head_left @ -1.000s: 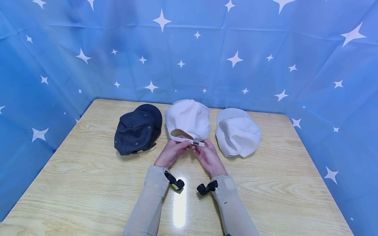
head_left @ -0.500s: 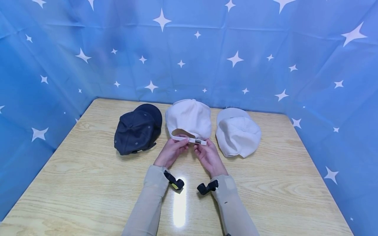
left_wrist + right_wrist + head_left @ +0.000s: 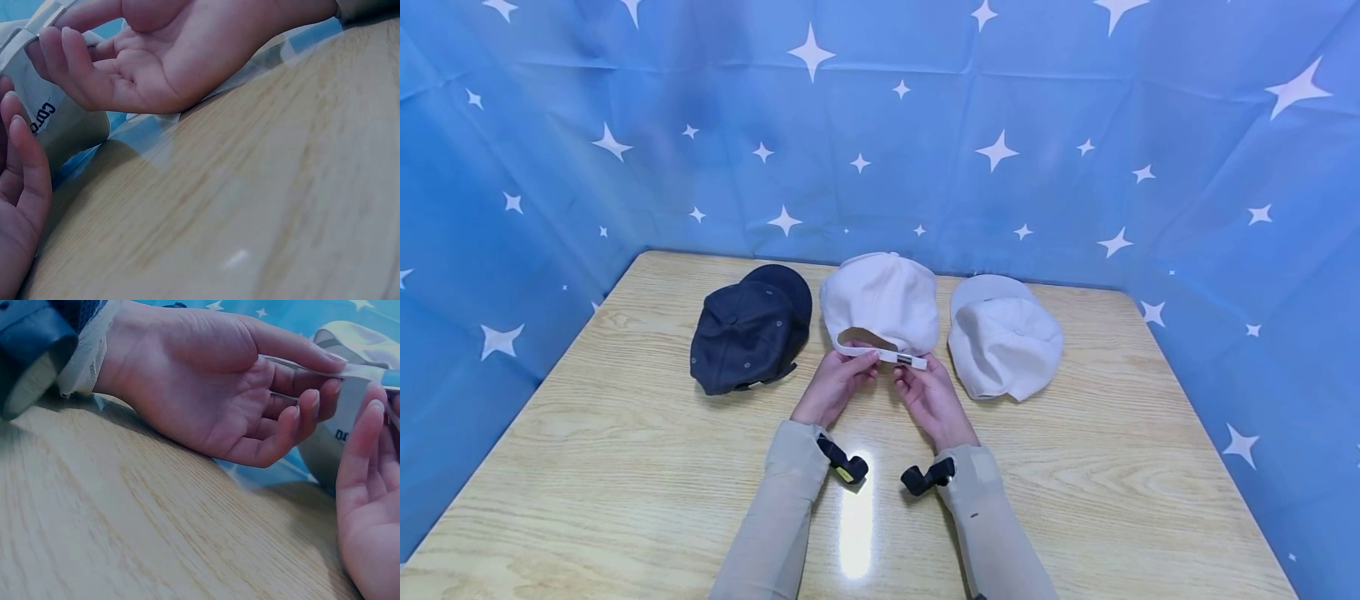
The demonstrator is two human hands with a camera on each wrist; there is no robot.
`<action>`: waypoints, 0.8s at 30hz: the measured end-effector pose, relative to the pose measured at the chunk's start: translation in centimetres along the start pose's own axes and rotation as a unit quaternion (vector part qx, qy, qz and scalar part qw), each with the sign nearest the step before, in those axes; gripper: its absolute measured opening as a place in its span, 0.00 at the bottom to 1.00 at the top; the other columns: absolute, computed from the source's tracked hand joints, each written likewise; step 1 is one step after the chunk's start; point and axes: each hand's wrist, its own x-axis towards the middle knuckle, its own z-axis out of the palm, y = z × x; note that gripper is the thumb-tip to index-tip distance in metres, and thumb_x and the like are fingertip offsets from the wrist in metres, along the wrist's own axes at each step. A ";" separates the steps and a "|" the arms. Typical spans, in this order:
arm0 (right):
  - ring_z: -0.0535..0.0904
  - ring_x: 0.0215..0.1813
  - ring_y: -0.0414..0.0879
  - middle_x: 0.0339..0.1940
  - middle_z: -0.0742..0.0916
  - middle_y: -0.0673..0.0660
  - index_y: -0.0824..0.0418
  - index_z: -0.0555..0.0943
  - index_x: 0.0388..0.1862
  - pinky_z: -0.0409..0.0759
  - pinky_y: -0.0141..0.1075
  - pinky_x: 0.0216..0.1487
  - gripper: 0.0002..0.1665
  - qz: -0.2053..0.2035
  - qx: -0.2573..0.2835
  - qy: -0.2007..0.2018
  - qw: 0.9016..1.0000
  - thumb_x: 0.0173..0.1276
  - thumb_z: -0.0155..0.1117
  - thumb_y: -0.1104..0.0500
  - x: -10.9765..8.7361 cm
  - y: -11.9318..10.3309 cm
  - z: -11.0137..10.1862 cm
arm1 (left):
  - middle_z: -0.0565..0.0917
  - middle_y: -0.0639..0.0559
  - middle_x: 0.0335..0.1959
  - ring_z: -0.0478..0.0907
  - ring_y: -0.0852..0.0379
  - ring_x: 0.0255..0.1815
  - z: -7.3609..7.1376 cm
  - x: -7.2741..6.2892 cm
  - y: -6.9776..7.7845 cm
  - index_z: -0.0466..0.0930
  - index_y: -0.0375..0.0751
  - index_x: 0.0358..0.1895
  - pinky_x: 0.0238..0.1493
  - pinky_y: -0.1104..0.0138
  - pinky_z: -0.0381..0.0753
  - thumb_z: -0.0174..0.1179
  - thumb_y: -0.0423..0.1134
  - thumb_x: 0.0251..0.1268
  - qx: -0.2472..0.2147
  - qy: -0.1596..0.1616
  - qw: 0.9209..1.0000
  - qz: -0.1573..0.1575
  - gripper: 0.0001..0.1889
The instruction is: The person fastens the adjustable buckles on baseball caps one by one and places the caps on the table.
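A white baseball cap (image 3: 883,300) lies at the far middle of the table, its rear opening facing me. My left hand (image 3: 833,390) pinches the back strap (image 3: 853,351) of this cap between thumb and fingers. Close to the strap's metal buckle (image 3: 904,360), my right hand (image 3: 929,402) pinches the strap's end. Thumb and forefinger of the left hand (image 3: 206,381) show on the strap in the right wrist view. Dark lettering (image 3: 42,119) is visible inside the cap in the left wrist view. Both hands' other fingers are loosely curled below the strap.
A navy cap (image 3: 745,333) lies left of the hands, brim away. On the right lies a second pale cap (image 3: 1007,342). The wooden table (image 3: 1120,467) meets a blue star-patterned cloth (image 3: 880,117) at the back and sides.
The strap's buckle end and the right fingers have shifted slightly right, and the white cap's right side has moved a little right. Both hands keep hold; the other caps stay still.
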 end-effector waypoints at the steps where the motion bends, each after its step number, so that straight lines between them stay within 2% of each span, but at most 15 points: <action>1: 0.77 0.30 0.41 0.31 0.80 0.54 0.61 0.68 0.40 0.74 0.27 0.30 0.07 0.000 0.000 -0.001 1.000 0.65 0.49 0.70 0.0 0.0 0.0 | 0.77 0.50 0.28 0.74 0.58 0.26 0.0 0.0 0.0 0.75 0.37 0.35 0.31 0.69 0.73 0.58 0.32 0.58 0.000 0.001 1.000 0.000 0.03; 8: 0.77 0.31 0.42 0.32 0.80 0.55 0.61 0.68 0.38 0.75 0.27 0.32 0.08 0.000 -0.005 -0.003 1.000 0.61 0.55 0.68 0.0 0.1 0.0 | 0.78 0.50 0.29 0.74 0.58 0.27 0.0 0.0 0.0 0.76 0.38 0.34 0.31 0.70 0.73 0.57 0.30 0.59 0.000 -0.002 1.000 0.001 0.02; 15: 0.77 0.32 0.42 0.35 0.79 0.55 0.62 0.67 0.39 0.76 0.26 0.34 0.08 0.003 -0.032 -0.005 0.999 0.63 0.53 0.69 -0.1 0.2 0.1 | 0.79 0.49 0.31 0.75 0.58 0.29 -0.1 0.0 -0.2 0.78 0.37 0.36 0.34 0.69 0.74 0.57 0.31 0.58 0.024 -0.009 1.000 -0.003 0.03; 24: 0.77 0.32 0.41 0.33 0.79 0.55 0.62 0.66 0.41 0.75 0.27 0.35 0.14 0.011 -0.022 0.003 1.000 0.59 0.59 0.67 0.0 0.2 0.0 | 0.78 0.49 0.32 0.74 0.57 0.29 0.0 0.0 -0.2 0.76 0.37 0.37 0.33 0.70 0.74 0.58 0.32 0.59 0.026 -0.012 1.000 -0.006 0.05</action>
